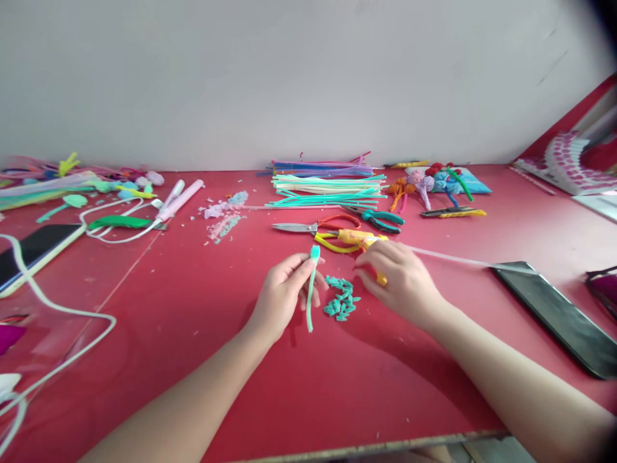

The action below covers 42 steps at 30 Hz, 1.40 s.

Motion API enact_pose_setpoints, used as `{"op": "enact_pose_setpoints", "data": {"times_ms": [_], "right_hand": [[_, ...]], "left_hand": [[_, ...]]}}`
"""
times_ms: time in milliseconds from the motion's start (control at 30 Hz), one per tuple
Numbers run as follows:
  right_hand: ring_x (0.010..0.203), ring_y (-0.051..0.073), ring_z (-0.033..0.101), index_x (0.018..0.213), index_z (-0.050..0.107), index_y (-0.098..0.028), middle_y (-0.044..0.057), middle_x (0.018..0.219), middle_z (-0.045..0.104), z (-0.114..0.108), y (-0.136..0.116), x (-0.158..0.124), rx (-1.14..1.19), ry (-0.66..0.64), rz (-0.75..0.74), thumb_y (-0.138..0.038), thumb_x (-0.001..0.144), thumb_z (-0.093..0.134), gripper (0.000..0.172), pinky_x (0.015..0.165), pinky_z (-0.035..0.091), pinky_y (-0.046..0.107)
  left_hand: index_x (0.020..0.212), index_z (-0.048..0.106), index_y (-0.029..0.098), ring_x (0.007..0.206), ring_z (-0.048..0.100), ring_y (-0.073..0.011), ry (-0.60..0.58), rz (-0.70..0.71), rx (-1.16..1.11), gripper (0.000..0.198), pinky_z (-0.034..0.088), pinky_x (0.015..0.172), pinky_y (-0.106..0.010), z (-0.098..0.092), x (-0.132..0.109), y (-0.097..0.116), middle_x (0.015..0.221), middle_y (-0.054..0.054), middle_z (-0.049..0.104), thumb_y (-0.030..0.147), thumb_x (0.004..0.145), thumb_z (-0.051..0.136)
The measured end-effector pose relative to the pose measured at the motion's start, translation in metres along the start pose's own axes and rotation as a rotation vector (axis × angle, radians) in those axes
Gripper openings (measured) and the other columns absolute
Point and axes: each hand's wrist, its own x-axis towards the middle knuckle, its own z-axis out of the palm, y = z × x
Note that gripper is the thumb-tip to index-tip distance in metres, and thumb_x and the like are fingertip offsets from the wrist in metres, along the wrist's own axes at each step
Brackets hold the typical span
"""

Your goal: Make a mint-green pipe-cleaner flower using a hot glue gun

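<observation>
My left hand (284, 292) is closed in a pinch round a teal pipe cleaner (311, 292), held upright with its folded tip at the top. My right hand (398, 276) lies over a yellow-handled tool (354, 239) with its fingers curled on the handle. A thin white stick (453, 258) runs out from under that hand to the right. Between the hands lies a small heap of teal pipe-cleaner bits (341, 301) on the red table (193, 308).
Scissors (308, 226) and teal pliers (380, 220) lie just beyond my hands. Behind them is a bundle of pipe cleaners (328, 183) and finished flowers (434, 180). A phone (33, 251) and white cable (72, 315) are left; a dark tablet (559, 315) is right.
</observation>
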Motion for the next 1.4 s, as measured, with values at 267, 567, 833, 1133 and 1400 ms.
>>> {"op": "enact_pose_setpoints", "data": {"times_ms": [267, 567, 833, 1133, 1400], "right_hand": [[0.080, 0.020, 0.049, 0.079, 0.064, -0.017, 0.007, 0.082, 0.058, 0.012, -0.015, -0.001, 0.022, -0.287, -0.151, -0.019, 0.088, 0.051, 0.015, 0.078, 0.040, 0.036], [0.074, 0.016, 0.056, 0.086, 0.061, -0.018, 0.005, 0.080, 0.062, 0.001, -0.017, 0.002, 0.448, -0.194, 0.113, -0.019, 0.092, 0.046, 0.016, 0.069, 0.045, 0.028], [0.071, 0.013, 0.062, 0.082, 0.064, -0.019, 0.000, 0.076, 0.066, -0.003, -0.022, -0.001, 0.865, -0.267, 0.535, -0.024, 0.084, 0.056, 0.010, 0.069, 0.049, 0.026], [0.065, 0.011, 0.056, 0.082, 0.063, -0.016, 0.000, 0.072, 0.062, -0.008, -0.023, 0.001, 1.042, -0.315, 0.583, -0.029, 0.084, 0.058, 0.014, 0.063, 0.045, 0.024], [0.064, 0.010, 0.059, 0.088, 0.066, -0.016, 0.001, 0.074, 0.066, -0.005, -0.020, 0.001, 1.110, -0.254, 0.611, -0.025, 0.083, 0.059, 0.013, 0.065, 0.048, 0.024]], "left_hand": [[0.104, 0.062, 0.015, 0.046, 0.057, -0.0100, -0.057, -0.006, 0.065, 0.033, 0.037, 0.040, -0.019, 0.001, 0.000, -0.002, 0.072, -0.004, 0.069, 0.043, 0.087, 0.053], [0.102, 0.063, 0.017, 0.050, 0.063, -0.0126, -0.108, -0.046, 0.043, 0.032, 0.042, 0.041, -0.020, 0.003, -0.002, -0.002, 0.079, -0.005, 0.071, 0.043, 0.085, 0.055], [0.094, 0.065, 0.016, 0.056, 0.066, -0.0135, -0.200, -0.133, -0.092, 0.022, 0.046, 0.045, -0.020, 0.009, -0.007, 0.000, 0.083, -0.006, 0.072, 0.035, 0.085, 0.058], [0.096, 0.068, 0.018, 0.061, 0.067, -0.0127, -0.352, -0.190, -0.244, 0.018, 0.047, 0.048, -0.017, 0.008, -0.010, 0.003, 0.073, -0.003, 0.070, 0.027, 0.088, 0.055], [0.096, 0.069, 0.014, 0.061, 0.064, -0.0097, -0.380, -0.146, -0.208, 0.021, 0.045, 0.052, -0.015, 0.005, -0.009, 0.000, 0.067, -0.005, 0.070, 0.025, 0.090, 0.053]]}}
